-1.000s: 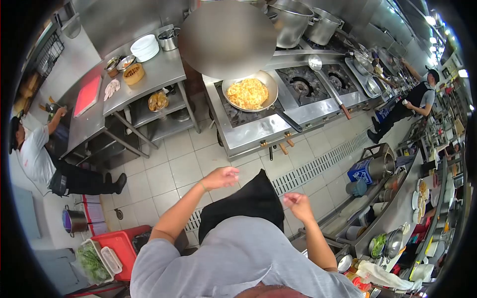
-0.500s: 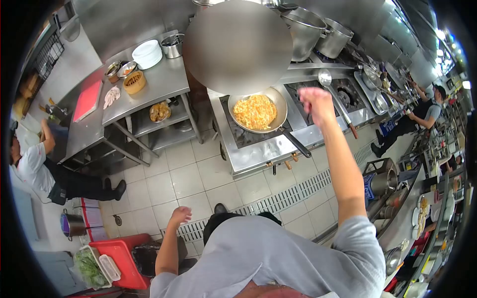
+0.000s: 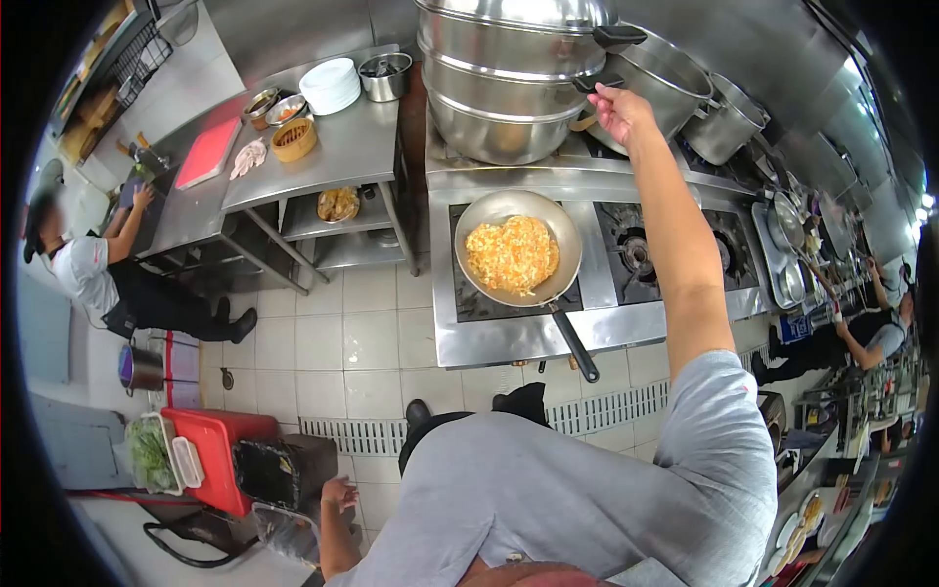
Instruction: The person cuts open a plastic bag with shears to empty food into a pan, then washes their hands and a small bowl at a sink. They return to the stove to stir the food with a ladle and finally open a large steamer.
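My right hand [image 3: 624, 112] reaches out past the stove, its fingers curled at the black side handle [image 3: 598, 82] of a stacked metal steamer [image 3: 499, 112]. Below and left of that arm, a frying pan [image 3: 569, 256] rests on the near left burner, its black handle pointing toward me. A yellow-orange layer of egg [image 3: 512, 256] covers much of the pan's bottom. My left hand [image 3: 339, 492] hangs low at my side, fingers loosely apart, with nothing in it. It is nearest to a black-lined bin [image 3: 284, 470].
Tall pots [image 3: 724, 122] stand behind the burners. Left of the stove, a steel table [image 3: 357, 147] bears white plates [image 3: 331, 86], a bamboo steamer [image 3: 293, 140] and a red board [image 3: 208, 154]. One person [image 3: 127, 279] works at far left, another [image 3: 866, 338] at far right.
The view has shifted, bringing the metal steamer into sight. My right hand has moved from above the stove to the steamer's handle. My left hand has dropped lower. The pan stays on its burner.
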